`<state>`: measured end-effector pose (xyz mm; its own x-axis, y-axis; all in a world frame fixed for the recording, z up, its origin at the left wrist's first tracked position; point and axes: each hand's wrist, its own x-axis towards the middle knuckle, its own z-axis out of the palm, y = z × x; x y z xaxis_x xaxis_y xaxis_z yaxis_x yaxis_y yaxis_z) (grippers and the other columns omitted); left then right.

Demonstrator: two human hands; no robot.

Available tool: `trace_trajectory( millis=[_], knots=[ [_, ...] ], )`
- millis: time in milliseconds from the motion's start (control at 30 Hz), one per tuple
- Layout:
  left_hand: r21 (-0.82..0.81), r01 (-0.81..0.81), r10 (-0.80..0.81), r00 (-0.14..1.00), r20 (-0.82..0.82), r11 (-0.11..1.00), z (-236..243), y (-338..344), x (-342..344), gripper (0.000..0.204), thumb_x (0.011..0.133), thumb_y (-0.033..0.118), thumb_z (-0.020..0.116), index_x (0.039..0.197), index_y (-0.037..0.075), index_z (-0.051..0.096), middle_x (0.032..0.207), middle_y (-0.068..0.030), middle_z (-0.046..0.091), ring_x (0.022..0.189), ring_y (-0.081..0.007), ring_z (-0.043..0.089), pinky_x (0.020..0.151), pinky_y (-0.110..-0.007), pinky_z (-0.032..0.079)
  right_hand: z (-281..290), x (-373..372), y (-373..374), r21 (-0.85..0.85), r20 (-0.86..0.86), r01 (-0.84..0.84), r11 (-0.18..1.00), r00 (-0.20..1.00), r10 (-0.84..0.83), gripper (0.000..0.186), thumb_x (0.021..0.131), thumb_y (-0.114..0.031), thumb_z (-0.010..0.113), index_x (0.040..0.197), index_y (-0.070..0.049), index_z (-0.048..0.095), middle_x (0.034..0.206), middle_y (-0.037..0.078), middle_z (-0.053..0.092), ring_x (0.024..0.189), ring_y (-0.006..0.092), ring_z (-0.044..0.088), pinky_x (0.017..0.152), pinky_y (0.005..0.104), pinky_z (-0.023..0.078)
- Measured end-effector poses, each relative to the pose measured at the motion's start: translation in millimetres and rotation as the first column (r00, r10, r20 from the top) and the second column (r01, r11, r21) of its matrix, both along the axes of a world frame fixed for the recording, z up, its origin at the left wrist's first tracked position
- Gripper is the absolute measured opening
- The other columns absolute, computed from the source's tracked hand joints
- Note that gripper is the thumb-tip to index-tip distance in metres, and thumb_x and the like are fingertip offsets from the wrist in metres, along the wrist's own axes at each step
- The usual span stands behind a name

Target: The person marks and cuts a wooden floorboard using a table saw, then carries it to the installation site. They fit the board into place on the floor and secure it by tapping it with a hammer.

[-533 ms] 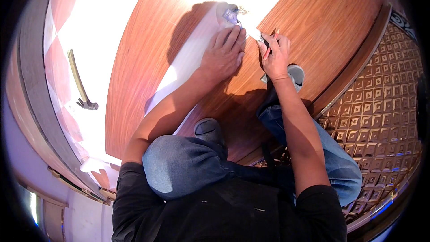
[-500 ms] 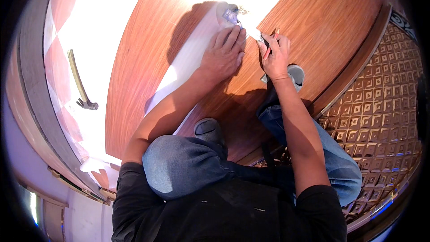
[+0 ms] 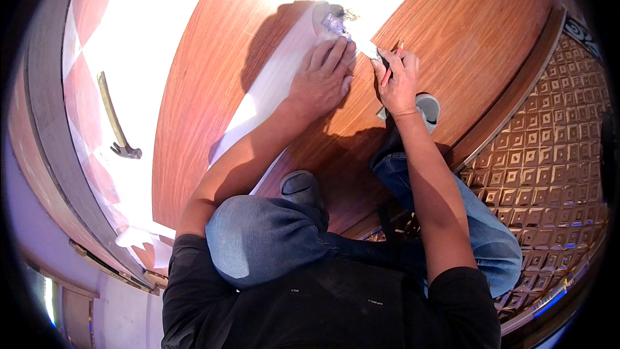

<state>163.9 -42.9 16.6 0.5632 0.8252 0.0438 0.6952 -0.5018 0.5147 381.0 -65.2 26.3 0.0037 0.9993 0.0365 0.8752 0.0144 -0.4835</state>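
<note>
- On the wood-grain panel, the left hand lies flat, fingers spread, pinning a pale strip that runs diagonally from lower left to upper right.
- Right hand pinches a thin reddish tool, tip hidden, beside a small metal fitting, blurred.
- A hammer lies well apart on glare-washed checkered floor; embossed tiles at right.
</note>
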Motion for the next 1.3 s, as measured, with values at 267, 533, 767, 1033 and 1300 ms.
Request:
trace_trajectory(
  millis=[267, 533, 767, 1033, 1300],
  knots=[
    [-0.007, -0.005, 0.005, 1.000, -0.009, 1.000, -1.4, -0.5, 0.0, 0.070, 0.092, 0.033, 0.069, 0.154, 0.007, 0.048, 0.154, -0.0120, 0.045, 0.138, -0.0293, 0.045, 0.115, -0.046, 0.040, 1.2, -1.1, 0.5, 0.002, 0.004, -0.004, 1.000, 1.000, 0.004, 0.029, 0.091, -0.021, 0.079, 0.117, -0.007, 0.074, 0.101, 0.016, 0.061, 0.099, 0.0348, 0.057, 0.090, 0.0440, 0.047],
    [-0.005, -0.009, 0.009, 1.000, -0.004, 1.000, -4.1, -1.0, 0.9, 0.070, 0.090, 0.033, 0.070, 0.153, 0.008, 0.050, 0.152, -0.0114, 0.046, 0.137, -0.0292, 0.045, 0.114, -0.046, 0.040, 3.1, -2.0, 1.1, -0.013, 0.001, 0.003, 1.000, 1.000, -0.003, 0.029, 0.092, -0.021, 0.078, 0.117, -0.007, 0.074, 0.101, 0.016, 0.060, 0.098, 0.0351, 0.056, 0.090, 0.0443, 0.047],
    [0.009, -0.013, 0.013, 1.000, -0.004, 1.000, -6.2, -2.5, 1.8, 0.070, 0.090, 0.033, 0.071, 0.151, 0.008, 0.051, 0.152, -0.0117, 0.047, 0.137, -0.0304, 0.045, 0.114, -0.046, 0.040, 2.4, -1.9, 0.9, -0.005, -0.013, 0.007, 1.000, 1.000, -0.007, 0.028, 0.091, -0.020, 0.079, 0.116, -0.007, 0.074, 0.101, 0.016, 0.060, 0.098, 0.0349, 0.056, 0.089, 0.0443, 0.047],
    [0.017, -0.013, 0.013, 1.000, 0.000, 1.000, -6.3, -2.9, 1.5, 0.069, 0.089, 0.034, 0.072, 0.150, 0.007, 0.052, 0.152, -0.0118, 0.047, 0.137, -0.0301, 0.045, 0.115, -0.047, 0.039, 1.3, -1.2, 0.3, -0.002, -0.014, 0.006, 1.000, 1.000, -0.006, 0.028, 0.090, -0.018, 0.080, 0.115, -0.007, 0.074, 0.102, 0.016, 0.061, 0.099, 0.0351, 0.057, 0.090, 0.0442, 0.047],
    [0.024, -0.013, 0.013, 1.000, 0.002, 1.000, -7.0, -2.7, 1.7, 0.068, 0.090, 0.034, 0.072, 0.149, 0.007, 0.053, 0.152, -0.0116, 0.047, 0.137, -0.0295, 0.045, 0.115, -0.046, 0.039, 2.9, -2.4, 1.3, -0.009, -0.008, 0.009, 1.000, 1.000, -0.009, 0.029, 0.090, -0.019, 0.080, 0.115, -0.007, 0.074, 0.101, 0.016, 0.061, 0.098, 0.0354, 0.057, 0.090, 0.0444, 0.047]
  ],
)
